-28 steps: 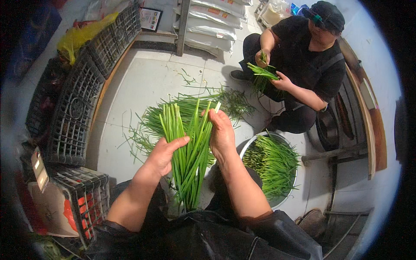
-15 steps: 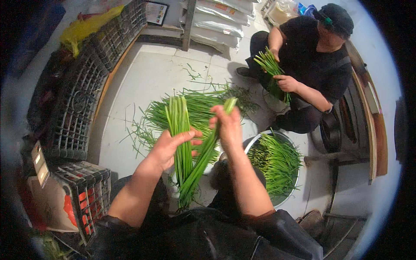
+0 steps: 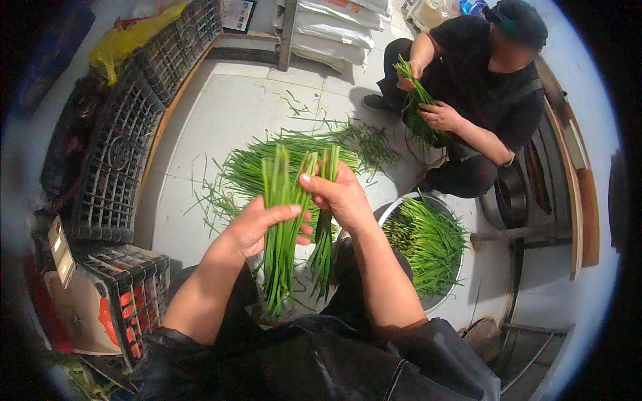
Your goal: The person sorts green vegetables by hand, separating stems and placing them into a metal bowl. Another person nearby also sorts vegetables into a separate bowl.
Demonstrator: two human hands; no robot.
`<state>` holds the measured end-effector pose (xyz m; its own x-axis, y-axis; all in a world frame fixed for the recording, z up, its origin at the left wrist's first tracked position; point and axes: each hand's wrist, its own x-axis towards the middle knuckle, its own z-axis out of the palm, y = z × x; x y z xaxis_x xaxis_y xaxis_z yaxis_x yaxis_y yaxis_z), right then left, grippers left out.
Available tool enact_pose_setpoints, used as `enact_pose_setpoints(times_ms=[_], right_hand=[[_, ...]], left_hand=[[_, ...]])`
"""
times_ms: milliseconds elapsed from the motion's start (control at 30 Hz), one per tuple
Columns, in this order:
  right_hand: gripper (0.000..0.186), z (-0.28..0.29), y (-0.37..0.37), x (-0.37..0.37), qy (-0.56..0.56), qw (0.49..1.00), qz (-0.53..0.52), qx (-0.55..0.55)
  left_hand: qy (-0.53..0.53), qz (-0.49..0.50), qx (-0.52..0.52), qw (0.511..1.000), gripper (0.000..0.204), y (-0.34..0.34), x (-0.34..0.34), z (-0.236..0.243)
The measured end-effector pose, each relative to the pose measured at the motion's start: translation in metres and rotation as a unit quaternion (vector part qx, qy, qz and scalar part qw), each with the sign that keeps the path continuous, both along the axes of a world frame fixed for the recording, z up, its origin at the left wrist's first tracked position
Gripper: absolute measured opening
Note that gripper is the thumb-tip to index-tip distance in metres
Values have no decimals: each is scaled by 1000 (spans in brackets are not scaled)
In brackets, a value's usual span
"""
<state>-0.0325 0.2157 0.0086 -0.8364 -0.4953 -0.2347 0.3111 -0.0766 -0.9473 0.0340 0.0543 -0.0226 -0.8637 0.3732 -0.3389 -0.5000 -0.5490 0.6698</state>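
A bunch of long green garlic chives [image 3: 281, 247] stands upright in my left hand [image 3: 253, 226], its pale stem ends pointing away from me. The thumb lies across the stems. Close beside it, my right hand [image 3: 342, 197] is closed round a smaller bunch of chives [image 3: 325, 250], whose leaves hang down toward my lap. My right thumb and fingers touch stems at the right edge of the left-hand bunch. Beyond both hands, a loose pile of chives [image 3: 257, 170] lies on the floor. To the right stands a round tub [image 3: 455, 281] filled with chives, stems grouped to the left.
A co-worker [image 3: 475, 87] squats at the far right, holding another bunch of chives [image 3: 421, 110]. Black plastic crates [image 3: 117, 160] line the left side, with a smaller crate [image 3: 144, 281] nearer me. White sacks [image 3: 334, 30] are stacked at the back. Leaf scraps [image 3: 294, 103] litter the tiled floor.
My right hand has moved left and nearer the left-hand bunch. Its chives, slanted across that bunch before, now hang upright beside it. The co-worker's hands have shifted slightly on their bunch.
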Motion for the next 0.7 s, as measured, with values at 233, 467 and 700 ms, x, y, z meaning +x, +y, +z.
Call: enact_pose_setpoints(times_ms=[233,467,700], right_hand=[[11,-12,3,-5,-13,996,-75,-50],[19,-27,9,-16,-6,968,-189,-163],[25,-29,16,-26,-86,939,-245,-225]], left_hand=[[-7,93,-17,995,30,-2,-5,1],[-6,114,-2,993,20,-2,-4,5],[32,160,-104,981,17,-3,-4,5]])
